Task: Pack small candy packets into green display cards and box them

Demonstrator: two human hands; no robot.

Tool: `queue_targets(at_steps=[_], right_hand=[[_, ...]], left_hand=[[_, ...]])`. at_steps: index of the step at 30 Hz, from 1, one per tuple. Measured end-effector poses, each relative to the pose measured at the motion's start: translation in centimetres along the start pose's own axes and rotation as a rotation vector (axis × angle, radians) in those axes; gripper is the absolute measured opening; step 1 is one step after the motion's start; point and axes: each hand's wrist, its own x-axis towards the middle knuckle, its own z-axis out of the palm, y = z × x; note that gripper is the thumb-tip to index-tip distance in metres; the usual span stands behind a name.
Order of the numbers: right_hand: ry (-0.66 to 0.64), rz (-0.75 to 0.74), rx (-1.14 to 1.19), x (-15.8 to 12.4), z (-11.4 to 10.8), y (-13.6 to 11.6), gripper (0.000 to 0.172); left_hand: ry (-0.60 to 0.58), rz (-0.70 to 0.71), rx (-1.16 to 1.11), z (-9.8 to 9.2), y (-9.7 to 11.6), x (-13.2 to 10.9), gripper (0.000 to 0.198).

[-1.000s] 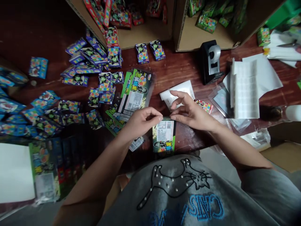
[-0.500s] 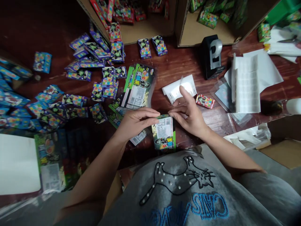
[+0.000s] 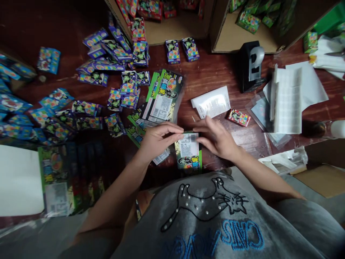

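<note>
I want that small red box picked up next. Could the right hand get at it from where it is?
Probably yes: the red box lies alone on bare table just beyond the right hand, with nothing between them.

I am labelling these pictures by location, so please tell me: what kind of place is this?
Probably a small packing or repacking station. Dozens of small printed packets cover a wooden table, open cardboard boxes hold more, and blank label sheets lie beside a tape dispenser.

The single head-worn camera looked steeply down from close above the table (image 3: 215, 75), facing forward over the wearer's chest.
</note>
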Motion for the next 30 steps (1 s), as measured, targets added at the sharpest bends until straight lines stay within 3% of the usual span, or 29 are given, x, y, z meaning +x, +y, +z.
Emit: queue_targets(at_steps=[2,6,8,11,14,16,19,24,30], right_hand=[[-0.034,-0.038,-0.013,0.1,-1.1,-0.5,0.08],[-0.105,0.135,0.167,3.2,-4.6,-1.4,0.088],[-0.215,0.19,0.229,5.2,-5.8,-1.5,0.087],[-0.399,0.195,0.27,7.2,-5.6,-0.9,0.081],[-0.473,0.21,0.218,7.6,-4.0,0.0,0.082],[-0.468,0.217,0.158,7.4,-3.2,0.3,0.086],[-0.356,0.164,0.003,6.5,-2.6,0.0,0.091],[-0.192,-0.014,-0.396,4.0,-1.9,-1.6,0.061],[-0.18,0.033,-0.48,2.4,-1.0,-1.9,0.062]], left_hand=[[0.012,0.028,0.069,0.3,0.3,0.0,0.011],[0.001,0.072,0.208,1.0,1.1,0.3,0.008],[-0.016,0.075,0.233,1.2,1.2,0.5,0.008],[-0.036,0.057,0.227,1.2,1.2,0.6,0.008],[-0.038,0.043,0.215,1.2,1.0,0.7,0.008],[-0.031,0.035,0.21,1.2,1.0,0.6,0.009],[-0.021,0.025,0.199,1.1,1.0,0.7,0.009],[-0.039,0.032,0.147,0.9,1.4,0.6,0.009],[-0.11,-0.013,0.037,1.3,1.4,0.8,0.016]])
